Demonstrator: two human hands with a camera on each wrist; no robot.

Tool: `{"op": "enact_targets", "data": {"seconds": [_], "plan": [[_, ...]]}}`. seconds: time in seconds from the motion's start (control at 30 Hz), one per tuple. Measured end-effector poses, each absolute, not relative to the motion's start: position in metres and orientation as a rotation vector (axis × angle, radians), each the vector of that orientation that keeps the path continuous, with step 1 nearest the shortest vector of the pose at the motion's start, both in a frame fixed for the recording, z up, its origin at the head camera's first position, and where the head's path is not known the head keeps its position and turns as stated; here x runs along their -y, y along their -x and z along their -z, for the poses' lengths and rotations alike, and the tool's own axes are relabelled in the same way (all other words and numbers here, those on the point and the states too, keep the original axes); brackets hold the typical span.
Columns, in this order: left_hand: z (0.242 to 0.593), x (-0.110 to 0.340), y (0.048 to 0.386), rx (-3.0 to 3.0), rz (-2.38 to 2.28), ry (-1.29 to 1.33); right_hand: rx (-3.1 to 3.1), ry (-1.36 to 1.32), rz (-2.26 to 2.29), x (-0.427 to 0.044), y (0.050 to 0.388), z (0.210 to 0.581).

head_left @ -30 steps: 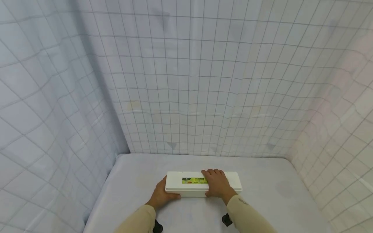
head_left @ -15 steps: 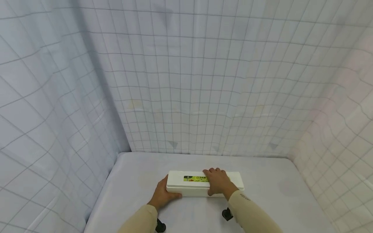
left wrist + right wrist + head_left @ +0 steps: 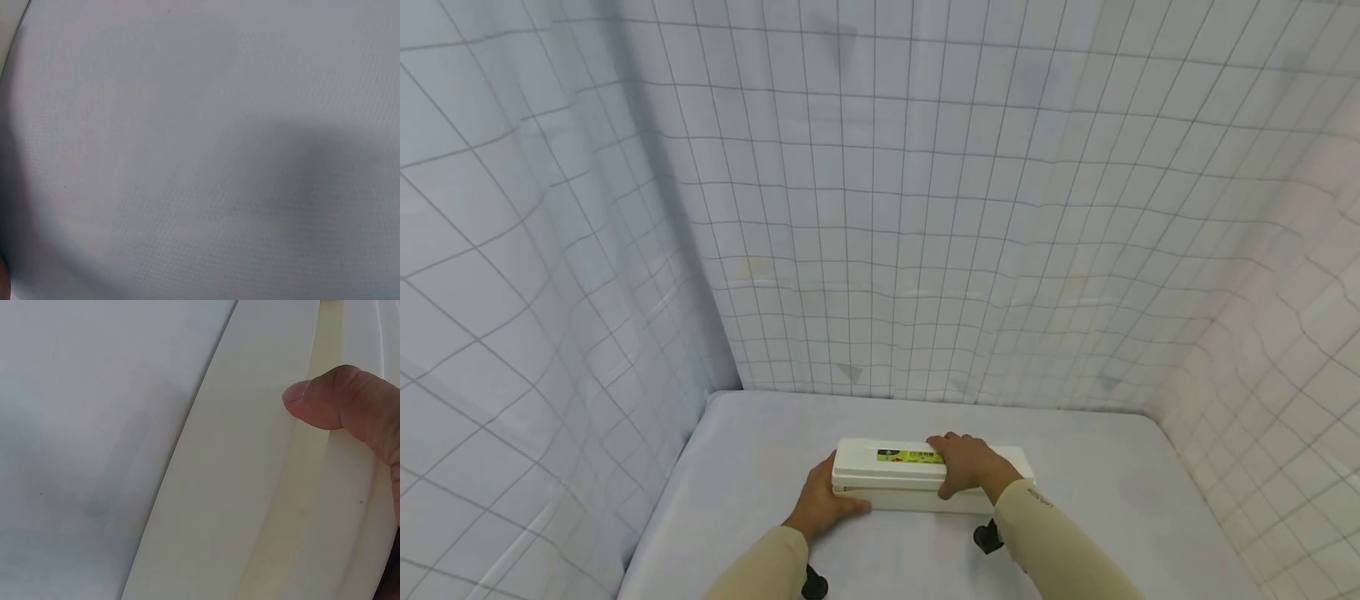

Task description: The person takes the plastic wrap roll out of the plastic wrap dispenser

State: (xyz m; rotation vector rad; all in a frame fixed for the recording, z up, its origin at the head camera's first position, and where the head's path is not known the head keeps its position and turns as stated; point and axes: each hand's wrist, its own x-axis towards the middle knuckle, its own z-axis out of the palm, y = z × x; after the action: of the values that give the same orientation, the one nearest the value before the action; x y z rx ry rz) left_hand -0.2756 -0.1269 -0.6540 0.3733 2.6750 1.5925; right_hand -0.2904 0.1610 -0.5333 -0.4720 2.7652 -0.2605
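Note:
A long white plastic box with a lid lies on the table in the head view. Its lid [image 3: 859, 460] bears a green and yellow label [image 3: 898, 456], partly covered. The lid sits slightly raised, with a thin gap along the front above the box's base [image 3: 898, 500]. My left hand [image 3: 822, 502] holds the base's left end, thumb along the front. My right hand [image 3: 967, 467] grips the lid right of centre, fingers over the top, thumb at the front. In the right wrist view, the thumb [image 3: 340, 397] lies across the lid's edge. The far side is hidden.
A white cloth covers the table [image 3: 760, 433]. White gridded curtains [image 3: 887, 208] enclose it at the back and both sides. Black wrist devices show below each wrist. The left wrist view holds mostly tablecloth [image 3: 187, 125].
My right hand has lifted the lid slightly, so a gap has opened between it and the base. The left hand keeps its hold on the left end.

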Motion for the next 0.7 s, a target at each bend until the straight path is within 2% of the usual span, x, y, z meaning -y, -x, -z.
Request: {"op": "enact_targets", "data": {"seconds": [0.7], "plan": [[0.656, 0.13, 0.278, -2.675, -1.603, -0.386, -2.877, 0.522, 0.387, -0.176, 0.294, 0.544]]}}
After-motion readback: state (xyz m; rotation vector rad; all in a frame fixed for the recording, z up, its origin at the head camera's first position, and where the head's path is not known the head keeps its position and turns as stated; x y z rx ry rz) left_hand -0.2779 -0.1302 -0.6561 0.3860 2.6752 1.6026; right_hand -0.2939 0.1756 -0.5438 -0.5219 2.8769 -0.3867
